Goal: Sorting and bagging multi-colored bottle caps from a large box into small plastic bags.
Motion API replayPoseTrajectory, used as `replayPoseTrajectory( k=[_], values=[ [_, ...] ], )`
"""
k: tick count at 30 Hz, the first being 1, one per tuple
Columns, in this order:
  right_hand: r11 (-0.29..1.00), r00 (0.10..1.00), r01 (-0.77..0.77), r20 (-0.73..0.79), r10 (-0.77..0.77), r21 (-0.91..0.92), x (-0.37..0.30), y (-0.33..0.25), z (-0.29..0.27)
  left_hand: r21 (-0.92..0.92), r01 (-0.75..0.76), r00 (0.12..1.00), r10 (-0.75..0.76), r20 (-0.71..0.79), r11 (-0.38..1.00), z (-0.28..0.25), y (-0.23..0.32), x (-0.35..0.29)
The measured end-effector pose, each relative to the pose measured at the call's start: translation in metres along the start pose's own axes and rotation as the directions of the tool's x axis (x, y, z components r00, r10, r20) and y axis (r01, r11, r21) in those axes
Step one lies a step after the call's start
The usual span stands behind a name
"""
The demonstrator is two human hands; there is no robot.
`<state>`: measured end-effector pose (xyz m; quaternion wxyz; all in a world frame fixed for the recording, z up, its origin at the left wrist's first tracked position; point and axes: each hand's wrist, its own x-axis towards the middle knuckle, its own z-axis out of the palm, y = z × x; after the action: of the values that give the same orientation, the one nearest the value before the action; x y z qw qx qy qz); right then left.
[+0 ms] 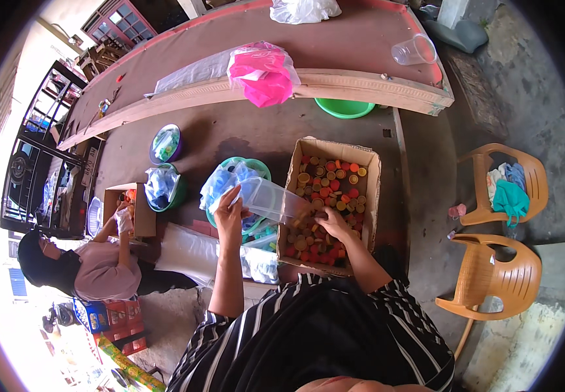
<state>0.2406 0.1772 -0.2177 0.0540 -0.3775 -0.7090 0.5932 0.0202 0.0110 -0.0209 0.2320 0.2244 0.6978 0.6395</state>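
My left hand (pixel 230 208) is closed on the near side of a long, clear plastic bag (pixel 274 201), which slants down to the right. The bag's far end reaches over an open cardboard box (pixel 293 166) of red, orange and yellow bottle caps (pixel 332 189). Over those caps, my right hand (pixel 332 223) is at the bag's far end with its fingers curled. What those fingers hold is too small to make out. Behind my left hand stands a teal basin (pixel 256 166) with light blue plastic bags (pixel 220 185) in it.
A co-worker (pixel 109 271) at left handles a white bag (pixel 124 220) by a smaller box of caps (pixel 140 222). Green (pixel 179 193) and purple (pixel 179 151) tubs stand farther back. A raised wooden ledge (pixel 334 81) crosses behind. Two plastic chairs (pixel 514 277) stand at right.
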Motion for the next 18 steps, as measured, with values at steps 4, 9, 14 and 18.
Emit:
replayPoseTrajectory(
  k=[4,9,14,18],
  values=[
    [0.982,0.996,0.004,-0.086,-0.021,-0.190,0.001,-0.006,0.010,-0.029,0.020,0.999,-0.021,-0.028,0.999,-0.002,0.001,-0.015],
    [0.967,0.999,0.029,-0.036,-0.039,-0.253,-0.009,-0.027,0.009,-0.052,0.005,0.999,-0.008,-0.050,0.999,-0.007,-0.004,-0.037],
    [0.901,0.987,0.138,-0.025,-0.162,-0.411,-0.006,-0.023,0.009,-0.046,0.009,0.999,-0.011,-0.052,0.999,-0.003,-0.002,-0.057],
    [0.915,0.994,0.103,0.003,-0.111,-0.391,-0.002,-0.025,0.012,-0.008,0.006,0.996,-0.006,-0.086,1.000,-0.005,-0.004,-0.069]
  ],
)
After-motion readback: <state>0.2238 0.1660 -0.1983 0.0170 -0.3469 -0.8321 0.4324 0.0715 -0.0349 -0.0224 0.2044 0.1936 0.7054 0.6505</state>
